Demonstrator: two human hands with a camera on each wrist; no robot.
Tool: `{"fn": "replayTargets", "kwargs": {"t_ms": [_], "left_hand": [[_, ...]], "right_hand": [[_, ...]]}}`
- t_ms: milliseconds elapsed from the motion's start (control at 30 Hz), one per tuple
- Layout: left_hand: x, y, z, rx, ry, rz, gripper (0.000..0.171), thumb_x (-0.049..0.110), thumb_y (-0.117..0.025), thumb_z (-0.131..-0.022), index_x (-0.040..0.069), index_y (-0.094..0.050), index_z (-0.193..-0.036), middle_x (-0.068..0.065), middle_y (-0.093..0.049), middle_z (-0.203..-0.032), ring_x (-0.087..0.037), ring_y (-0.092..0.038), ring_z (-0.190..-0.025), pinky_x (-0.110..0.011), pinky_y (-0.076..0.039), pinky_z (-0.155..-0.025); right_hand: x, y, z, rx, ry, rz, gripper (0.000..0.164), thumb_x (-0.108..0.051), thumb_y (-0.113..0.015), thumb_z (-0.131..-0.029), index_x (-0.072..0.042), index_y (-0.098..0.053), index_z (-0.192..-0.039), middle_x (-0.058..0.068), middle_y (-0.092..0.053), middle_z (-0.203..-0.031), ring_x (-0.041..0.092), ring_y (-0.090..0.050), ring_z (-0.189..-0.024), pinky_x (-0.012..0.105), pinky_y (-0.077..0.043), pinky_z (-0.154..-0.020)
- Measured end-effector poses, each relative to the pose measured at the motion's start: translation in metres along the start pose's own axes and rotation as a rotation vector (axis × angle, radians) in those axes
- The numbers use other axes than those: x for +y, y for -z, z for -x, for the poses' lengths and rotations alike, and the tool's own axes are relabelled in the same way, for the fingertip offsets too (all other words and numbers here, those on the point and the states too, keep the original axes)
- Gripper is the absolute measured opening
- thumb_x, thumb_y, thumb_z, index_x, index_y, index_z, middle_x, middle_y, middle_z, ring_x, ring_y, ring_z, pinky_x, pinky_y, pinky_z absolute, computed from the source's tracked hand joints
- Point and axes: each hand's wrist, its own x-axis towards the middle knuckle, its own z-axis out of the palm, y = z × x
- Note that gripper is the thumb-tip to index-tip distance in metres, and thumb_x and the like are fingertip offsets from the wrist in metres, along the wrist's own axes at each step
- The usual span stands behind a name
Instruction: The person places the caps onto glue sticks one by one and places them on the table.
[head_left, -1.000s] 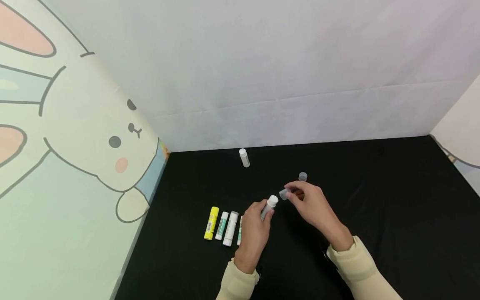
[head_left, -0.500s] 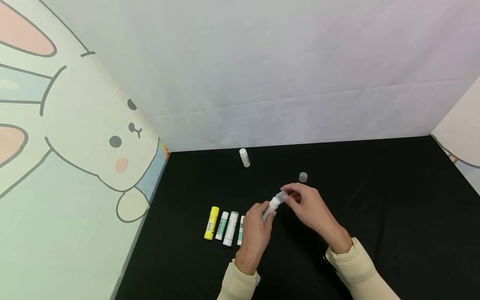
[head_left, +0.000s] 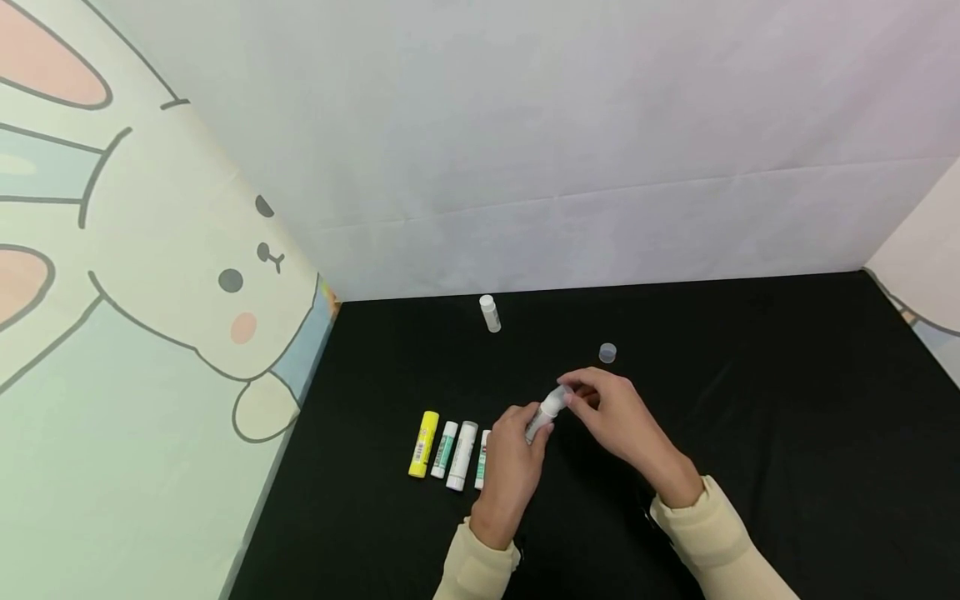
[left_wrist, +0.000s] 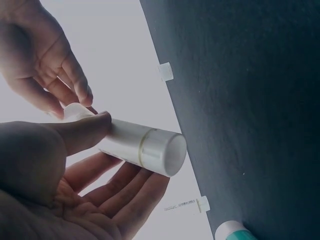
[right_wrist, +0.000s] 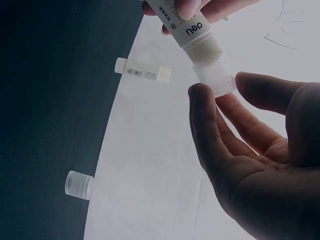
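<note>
My left hand [head_left: 512, 467] grips a white glue stick [right_wrist: 184, 22] with "deli" lettering, held at a tilt above the black table. The fingertips and thumb of my right hand [head_left: 621, 417] pinch a ribbed translucent cap [right_wrist: 217, 79]. In the right wrist view the cap meets the glue stick's white end, slightly askew; how far it sits over that end is hard to tell. The left wrist view shows the stick's base [left_wrist: 165, 152] pointing away from the palm.
Left of my left hand lie a yellow glue stick [head_left: 423, 444], a green-and-white one [head_left: 444, 450], a larger white one [head_left: 461, 456] and another green-and-white one [head_left: 481, 462], partly hidden. Farther back are a white glue stick [head_left: 490, 314] and a loose translucent cap [head_left: 607, 353].
My right hand has moved slightly left with its cap, from apart to meeting the glue stick's end. My left hand has shifted only a little and still grips the glue stick.
</note>
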Motion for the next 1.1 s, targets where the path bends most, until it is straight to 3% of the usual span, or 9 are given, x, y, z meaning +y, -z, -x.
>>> {"fn": "replayTargets", "kwargs": {"t_ms": [333,867,1100], "left_hand": [[0.0013,0.0015,0.002,-0.055,0.043,0.006,0.027,0.013,-0.079,-0.097,0.003,-0.076,-0.122,-0.008,-0.074,-0.107,-0.017,-0.071,-0.092,-0.035,-0.06,-0.08],[0.0038,0.0001,0.0017,-0.062,0.005,-0.009,0.022,0.011,-0.079,-0.096,0.004,-0.075,-0.116,-0.009,-0.076,-0.108,-0.02,-0.073,-0.093,-0.037,-0.06,-0.078],[0.0055,0.0014,0.0019,-0.094,0.02,0.01,0.015,0.011,-0.077,-0.098,0.007,-0.075,-0.112,-0.006,-0.077,-0.103,-0.014,-0.071,-0.09,-0.032,-0.059,-0.075]], "right_hand": [[0.0029,-0.0019,0.0004,-0.055,0.015,0.007,0.025,0.0,-0.073,-0.098,0.001,-0.073,-0.123,0.011,-0.073,-0.114,0.017,-0.069,-0.091,0.04,-0.061,-0.082],[0.0028,-0.0013,-0.0011,-0.116,0.043,0.019,0.022,0.0,-0.07,-0.1,0.003,-0.072,-0.122,0.013,-0.074,-0.114,0.018,-0.069,-0.092,0.041,-0.061,-0.081],[0.0019,-0.0009,-0.0005,-0.136,0.02,0.023,0.022,-0.001,-0.069,-0.101,0.004,-0.071,-0.123,0.014,-0.074,-0.114,0.018,-0.071,-0.093,0.039,-0.061,-0.081]]}}
